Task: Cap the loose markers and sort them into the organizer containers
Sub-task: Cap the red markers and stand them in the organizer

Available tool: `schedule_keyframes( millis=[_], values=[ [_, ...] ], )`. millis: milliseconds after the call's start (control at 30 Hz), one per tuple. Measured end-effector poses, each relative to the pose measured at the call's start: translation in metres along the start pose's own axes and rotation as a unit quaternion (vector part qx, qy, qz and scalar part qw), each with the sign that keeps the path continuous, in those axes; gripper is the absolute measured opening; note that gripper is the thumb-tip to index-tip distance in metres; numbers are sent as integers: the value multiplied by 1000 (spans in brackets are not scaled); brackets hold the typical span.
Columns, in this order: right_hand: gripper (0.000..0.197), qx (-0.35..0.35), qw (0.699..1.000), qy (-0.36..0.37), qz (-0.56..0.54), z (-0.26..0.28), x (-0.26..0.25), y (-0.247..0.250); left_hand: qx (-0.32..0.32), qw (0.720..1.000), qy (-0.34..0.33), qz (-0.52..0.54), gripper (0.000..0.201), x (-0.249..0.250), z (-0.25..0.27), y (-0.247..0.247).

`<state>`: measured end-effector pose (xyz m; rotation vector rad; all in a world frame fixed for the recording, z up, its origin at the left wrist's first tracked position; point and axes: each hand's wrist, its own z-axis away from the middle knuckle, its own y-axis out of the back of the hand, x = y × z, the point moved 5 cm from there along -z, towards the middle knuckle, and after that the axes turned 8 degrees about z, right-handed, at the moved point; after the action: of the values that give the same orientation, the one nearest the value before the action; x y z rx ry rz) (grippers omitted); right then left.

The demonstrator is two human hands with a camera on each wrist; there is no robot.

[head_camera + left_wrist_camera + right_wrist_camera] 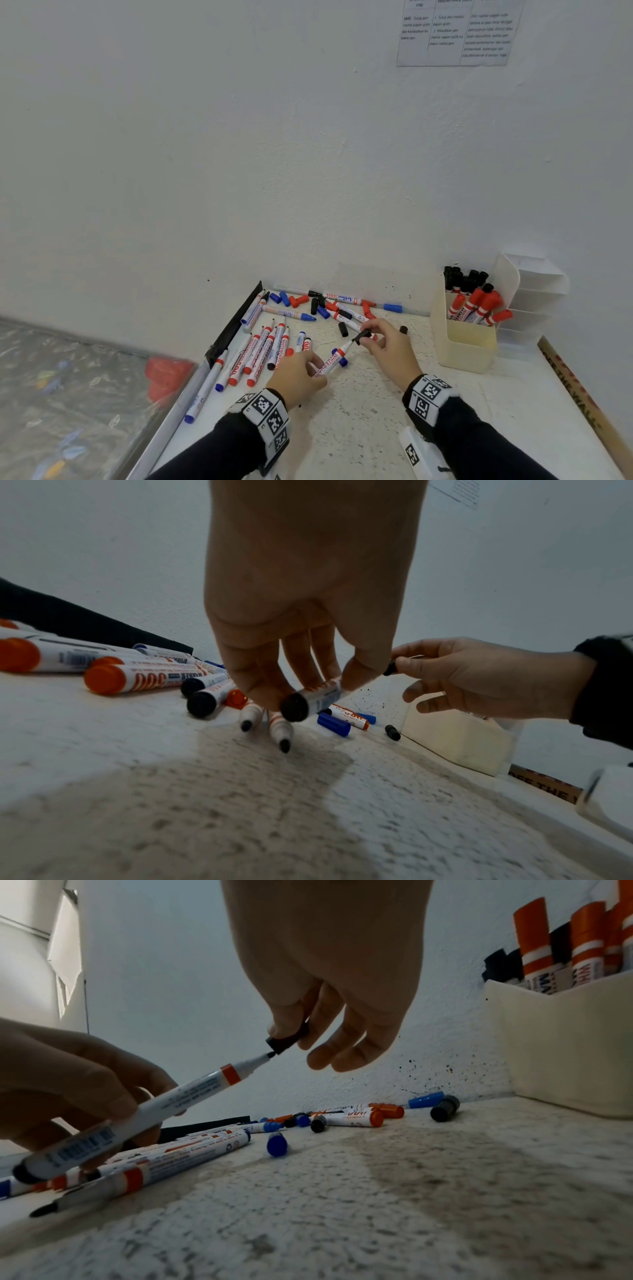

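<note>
The marker (331, 361) held in the left hand (297, 376) reads "WHITEBOARD" in red along its barrel. A capped marker (337, 298) lying by the wall carries the brand "Artline 500A". A brown strip (579, 390) at the table's right edge shows "THE WALL", and the printed sheet (459, 32) on the wall is too small to read.

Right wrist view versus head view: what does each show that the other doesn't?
Only the right wrist view shows the marker's black nib just at the mouth of the black cap, not yet seated. Only the head view shows the whole spread of loose markers and the paper sheet on the wall. Both show the left hand gripping the marker, the right hand pinching the cap, and the cream organizer.
</note>
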<state>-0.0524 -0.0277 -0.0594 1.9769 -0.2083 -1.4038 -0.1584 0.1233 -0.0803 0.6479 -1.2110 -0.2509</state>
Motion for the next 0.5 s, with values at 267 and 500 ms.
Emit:
schedule_keyframes(
  millis=[267, 500],
  values=[
    [21, -57, 998, 2, 11, 10, -5, -11, -4, 1000, -10, -10, 29, -1, 6, -4],
    [40, -94, 990, -67, 85, 25, 6, -10, 1, 998, -64, 18, 31, 7, 20, -25]
  ],
)
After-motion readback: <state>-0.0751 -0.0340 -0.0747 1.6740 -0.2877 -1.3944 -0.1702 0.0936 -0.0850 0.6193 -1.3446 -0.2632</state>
